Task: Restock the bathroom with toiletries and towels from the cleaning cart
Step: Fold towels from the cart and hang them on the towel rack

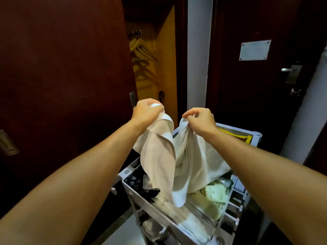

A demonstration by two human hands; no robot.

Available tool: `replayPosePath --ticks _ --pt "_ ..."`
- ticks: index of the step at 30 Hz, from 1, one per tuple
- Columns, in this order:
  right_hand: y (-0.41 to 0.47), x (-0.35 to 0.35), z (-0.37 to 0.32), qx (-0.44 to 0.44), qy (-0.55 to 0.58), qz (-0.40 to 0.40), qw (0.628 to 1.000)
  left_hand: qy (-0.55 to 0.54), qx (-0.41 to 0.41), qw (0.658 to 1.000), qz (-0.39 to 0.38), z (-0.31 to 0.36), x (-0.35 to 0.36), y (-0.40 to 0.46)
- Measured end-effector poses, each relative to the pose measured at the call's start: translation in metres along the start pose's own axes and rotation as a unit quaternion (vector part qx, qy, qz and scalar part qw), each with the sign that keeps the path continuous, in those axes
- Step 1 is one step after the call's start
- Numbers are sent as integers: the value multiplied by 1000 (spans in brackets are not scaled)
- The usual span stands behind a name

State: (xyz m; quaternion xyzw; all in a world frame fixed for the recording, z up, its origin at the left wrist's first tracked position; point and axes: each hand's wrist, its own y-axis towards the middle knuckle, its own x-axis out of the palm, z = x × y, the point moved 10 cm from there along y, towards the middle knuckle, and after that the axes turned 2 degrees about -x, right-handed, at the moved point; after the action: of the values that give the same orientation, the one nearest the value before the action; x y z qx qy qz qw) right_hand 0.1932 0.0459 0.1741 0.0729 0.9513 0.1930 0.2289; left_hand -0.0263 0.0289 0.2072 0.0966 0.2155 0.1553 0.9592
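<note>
- My left hand (147, 110) is fisted round one upper corner of a pale cloth (177, 156), fingers curled tight, with a small white bit poking out above the knuckles; I cannot tell what that bit is.
- My right hand (200, 119) pinches the other upper corner between thumb and bent fingers.
- The two hands are near each other, held up above the cleaning cart (177, 221), and the cloth hangs slack between them in two folds.
- The cloth's lower end droops into the cart's top tray, over the middle of it, its tip reaching towards the tray's near edge.
- In the tray: dark bottle caps (134, 181) at the left edge, pale green packets (212, 197) towards the right edge, partly under the cloth.
- A yellow strip (235, 135) lies at the cart's far right corner.
- Behind the cart: a dark wooden door (256, 85) with a plate (254, 50) and a metal handle (290, 69); to the left, an open closet with hangers (141, 50).
</note>
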Motion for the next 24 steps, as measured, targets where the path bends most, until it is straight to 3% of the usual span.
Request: replayPosePath --ticks 4,7,12,15,18,22,24 --pt "-4 1 -4 7 13 -34 999 5 -6 999 -41 -1 17 -6" --pt "-12 15 -4 44 62 -119 990 -35 -66 994 -78 -7 28 -11" --pt "-18 23 8 62 38 -178 981 -83 -91 984 -127 -10 37 -21" --pt "-24 29 1 -2 -28 -206 978 2 -16 981 -195 0 50 -31" --pt "-38 44 -9 -67 -90 -259 959 111 48 975 -184 5 55 -33" --pt "-30 31 -10 -95 -127 -164 974 229 147 955 -116 20 47 -33" --pt "-26 16 -4 -80 -113 -107 985 332 172 924 -75 9 39 -31"
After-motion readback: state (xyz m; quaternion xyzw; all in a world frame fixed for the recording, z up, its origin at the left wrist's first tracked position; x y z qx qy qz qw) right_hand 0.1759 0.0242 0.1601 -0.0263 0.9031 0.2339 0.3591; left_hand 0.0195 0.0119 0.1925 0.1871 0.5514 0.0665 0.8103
